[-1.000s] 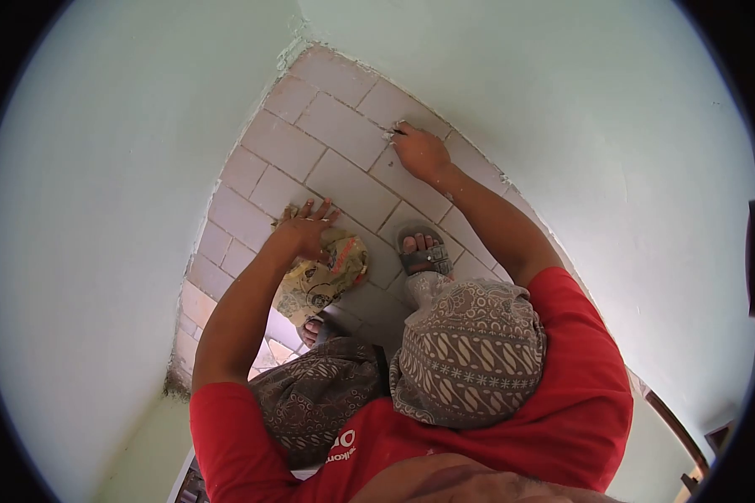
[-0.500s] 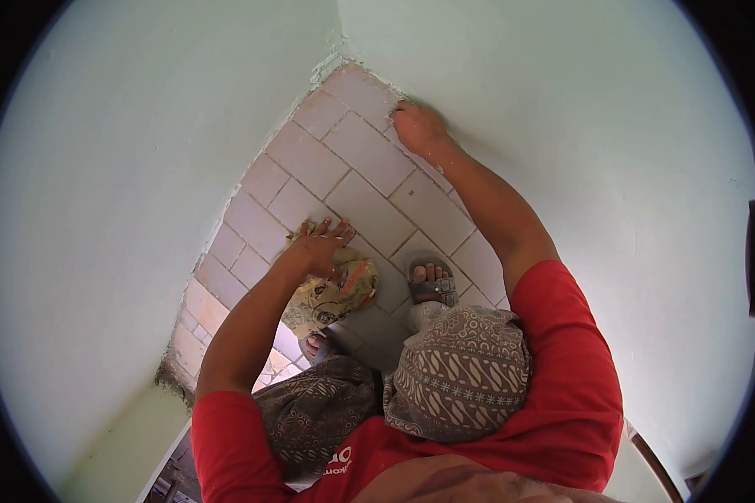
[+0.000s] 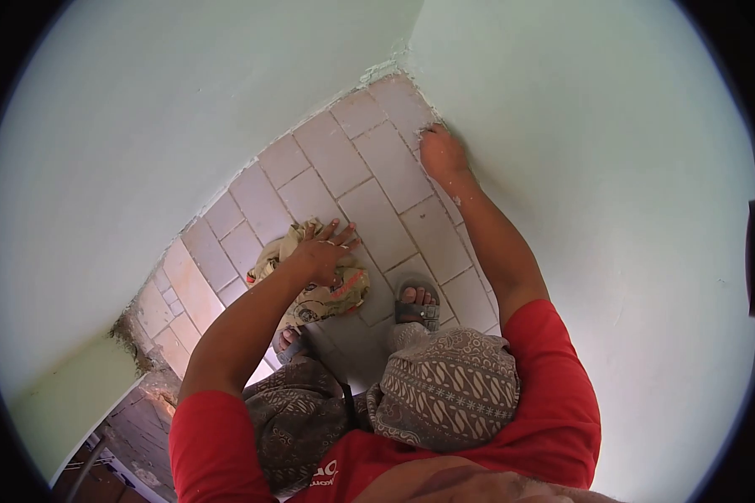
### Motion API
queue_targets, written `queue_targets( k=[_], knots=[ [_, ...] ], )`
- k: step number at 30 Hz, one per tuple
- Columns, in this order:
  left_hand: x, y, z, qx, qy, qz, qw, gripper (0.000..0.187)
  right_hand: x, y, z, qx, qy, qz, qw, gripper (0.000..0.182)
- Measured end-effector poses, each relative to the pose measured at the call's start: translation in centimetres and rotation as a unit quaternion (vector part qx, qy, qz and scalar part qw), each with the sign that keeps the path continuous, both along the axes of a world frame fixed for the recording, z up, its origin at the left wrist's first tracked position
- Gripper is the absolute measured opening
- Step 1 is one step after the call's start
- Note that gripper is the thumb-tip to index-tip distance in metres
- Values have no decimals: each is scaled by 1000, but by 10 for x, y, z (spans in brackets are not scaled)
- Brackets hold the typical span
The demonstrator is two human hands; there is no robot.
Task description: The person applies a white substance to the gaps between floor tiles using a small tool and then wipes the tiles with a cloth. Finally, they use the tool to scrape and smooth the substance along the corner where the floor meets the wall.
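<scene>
As I read the head view from left to right, a pale green wall (image 3: 101,168) bounds the tiled floor (image 3: 335,151) on the left, its foot running diagonally toward the far corner. Next comes the left hand (image 3: 323,256), fingers spread and palm pressed flat on a crumpled patterned cloth (image 3: 310,293); it pins the cloth down rather than closing on it. The cloth lies directly beneath and nearward of those fingers, its long axis roughly parallel to the left wall, with bare tiles beyond the fingertips and toward that wall. Two sandalled feet (image 3: 415,306) stand just beside the cloth, closing off room on the near side. Farther right, the right hand (image 3: 440,155) rests at the seam where floor meets the right-hand wall (image 3: 604,168); its fingers are curled against that edge, and I cannot tell whether they grip anything. I judge the left hand nearer the cloth, the right well apart from it.
</scene>
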State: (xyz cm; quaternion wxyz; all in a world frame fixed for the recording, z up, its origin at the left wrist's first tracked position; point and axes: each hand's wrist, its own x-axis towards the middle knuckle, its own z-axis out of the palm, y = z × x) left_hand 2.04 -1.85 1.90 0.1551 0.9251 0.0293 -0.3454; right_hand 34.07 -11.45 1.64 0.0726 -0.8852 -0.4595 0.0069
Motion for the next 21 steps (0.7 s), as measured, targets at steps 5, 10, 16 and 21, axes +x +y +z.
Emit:
queue_targets(
  k=[5, 10, 16, 21],
  knots=[
    [-5, -8, 4, -15, 10, 26, 999, 107, -29, -51, -3, -3, 19, -47, 999, 25],
    [-12, 5, -10, -36, -22, 32, 999, 112, -29, -56, -9, 41, -10, -61, 997, 24],
    [47, 17, -4, -4, -48, 141, 989, 131, -6, -28, -15, 40, 7, -58, 998, 24],
    [96, -22, 6, -49, -30, 270, 961, 142, -12, -41, -2, 52, -25, -86, 995, 25]
  ],
)
